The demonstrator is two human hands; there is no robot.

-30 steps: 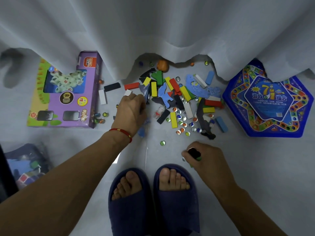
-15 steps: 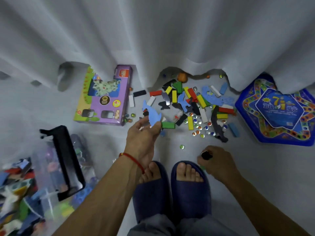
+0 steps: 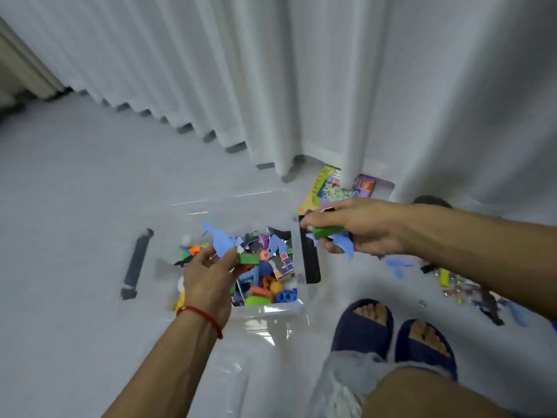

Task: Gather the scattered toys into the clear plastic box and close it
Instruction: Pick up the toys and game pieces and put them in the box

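**Two handfuls poised over the box**

Nearest the camera, past a bare knee and two navy slippers [image 3: 391, 327], the left hand [image 3: 208, 282] hovers above the clear plastic box [image 3: 271, 312], thumb and fingers pinching a blue foam dolphin [image 3: 221, 241] together with a green block [image 3: 248, 258]. The box sits open on the pale floor, already heaped with mixed toys; its black latch handles [image 3: 310, 257] stand out at either side.

A little farther and to the right, the right hand [image 3: 358, 229] reaches across at the box's right-hand edge, fingers curled round another green block [image 3: 327, 232] and a second blue foam piece [image 3: 343, 245] (something dark sits on top of the grip too, but blur hides what).

This looks like the drop-off step: both hands need to loosen over the opening, the right one travelling a bit further left first so nothing lands outside. Beyond the right forearm, scattered toys [image 3: 458, 282] remain on the floor, so more trips seem needed before closing. No lid can be made out. A purple toy carton [image 3: 361, 188] lies under the white curtain [image 3: 301, 86].
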